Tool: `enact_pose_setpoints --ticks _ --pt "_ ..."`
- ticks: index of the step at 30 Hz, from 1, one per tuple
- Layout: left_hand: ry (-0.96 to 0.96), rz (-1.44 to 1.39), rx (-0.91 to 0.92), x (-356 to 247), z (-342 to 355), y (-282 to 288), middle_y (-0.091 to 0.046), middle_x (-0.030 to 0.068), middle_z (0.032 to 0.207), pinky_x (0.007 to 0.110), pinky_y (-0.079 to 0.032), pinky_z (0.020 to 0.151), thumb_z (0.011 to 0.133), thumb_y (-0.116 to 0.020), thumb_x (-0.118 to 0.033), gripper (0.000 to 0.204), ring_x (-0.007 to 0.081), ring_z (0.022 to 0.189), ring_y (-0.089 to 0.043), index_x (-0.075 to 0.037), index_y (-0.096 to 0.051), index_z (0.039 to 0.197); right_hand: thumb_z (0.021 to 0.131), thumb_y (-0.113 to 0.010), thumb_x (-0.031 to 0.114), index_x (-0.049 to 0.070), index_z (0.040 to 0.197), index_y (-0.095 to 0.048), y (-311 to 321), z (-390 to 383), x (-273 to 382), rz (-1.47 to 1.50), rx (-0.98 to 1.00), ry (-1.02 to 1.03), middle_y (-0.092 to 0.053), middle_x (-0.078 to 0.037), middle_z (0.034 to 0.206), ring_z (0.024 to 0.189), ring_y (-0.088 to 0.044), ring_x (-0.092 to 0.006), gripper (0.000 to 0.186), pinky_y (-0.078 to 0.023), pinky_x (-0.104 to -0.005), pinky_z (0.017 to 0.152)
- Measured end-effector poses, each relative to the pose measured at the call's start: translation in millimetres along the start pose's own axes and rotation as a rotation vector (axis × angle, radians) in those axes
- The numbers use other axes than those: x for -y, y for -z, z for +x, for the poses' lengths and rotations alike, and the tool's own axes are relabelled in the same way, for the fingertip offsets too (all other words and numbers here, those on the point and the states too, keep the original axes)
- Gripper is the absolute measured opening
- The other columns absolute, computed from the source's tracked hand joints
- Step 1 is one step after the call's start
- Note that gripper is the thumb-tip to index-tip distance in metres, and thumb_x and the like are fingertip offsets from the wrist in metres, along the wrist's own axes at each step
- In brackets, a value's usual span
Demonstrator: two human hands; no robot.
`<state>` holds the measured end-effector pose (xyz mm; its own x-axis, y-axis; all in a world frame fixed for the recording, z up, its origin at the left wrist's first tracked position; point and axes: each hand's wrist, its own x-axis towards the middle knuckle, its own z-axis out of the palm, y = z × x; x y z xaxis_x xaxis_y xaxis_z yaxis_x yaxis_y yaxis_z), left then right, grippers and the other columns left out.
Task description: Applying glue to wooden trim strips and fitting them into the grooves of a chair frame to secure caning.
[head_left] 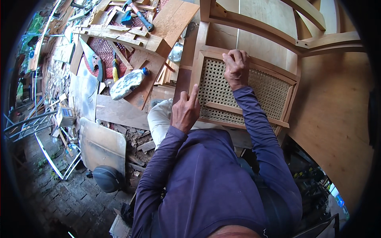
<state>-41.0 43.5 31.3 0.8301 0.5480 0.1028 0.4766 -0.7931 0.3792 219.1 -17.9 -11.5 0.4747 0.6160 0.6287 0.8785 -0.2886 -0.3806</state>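
A wooden frame with a woven cane panel lies in front of me. My right hand is above the cane by the upper rail, its fingers bent together in a pinch. Whatever sits between those fingertips is too small or hidden to name. At the frame's near left edge is my left hand. One digit stretches up along the wood while the others curl down at the side, partly hidden. A loose-looking wooden strip crosses the lower cane and passes under my right forearm.
Curved wooden rails rise beyond the frame, with a broad brown board at right. Left, a cluttered bench holds a handsaw, a hammer, a yellow-handled tool and a plastic bottle. A dark cap lies lower left.
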Motion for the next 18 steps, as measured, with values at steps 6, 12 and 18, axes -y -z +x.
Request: enact_pose_setpoints --ticks 6,12,18 --pt "-0.033 -0.022 0.011 12 3 -16 -0.056 0.017 0.09 0.048 -0.054 0.057 0.095 -0.07 -0.013 0.065 0.0366 0.066 -0.065 -0.014 -0.053 0.158 0.073 -0.092 0.014 0.007 0.12 -0.071 0 15 5 0.102 0.116 -0.056 -0.063 -0.014 0.127 0.116 -0.061 -0.0366 0.052 -0.051 -0.0481 0.103" --pt "0.015 -0.083 0.035 15 13 -6 -0.061 0.0192 0.094 0.049 -0.055 0.061 0.093 -0.075 -0.018 0.059 0.0376 0.073 -0.066 -0.016 -0.061 0.151 0.083 -0.087 0.022 0.006 0.126 -0.07 -4 38 33 0.135 0.227 -0.157 -0.064 -0.014 0.132 0.122 -0.06 -0.0367 0.049 -0.051 -0.0475 0.106" --pt "0.032 -0.16 0.132 8 21 -4 -0.064 0.0192 0.09 0.048 -0.056 0.071 0.09 -0.077 -0.015 0.06 0.0363 0.078 -0.069 -0.015 -0.06 0.148 0.085 -0.083 0.025 0.007 0.112 -0.074 -19 8 23 0.011 0.06 -0.05 -0.066 -0.008 0.119 0.113 -0.06 -0.0311 0.034 -0.051 -0.0453 0.1"
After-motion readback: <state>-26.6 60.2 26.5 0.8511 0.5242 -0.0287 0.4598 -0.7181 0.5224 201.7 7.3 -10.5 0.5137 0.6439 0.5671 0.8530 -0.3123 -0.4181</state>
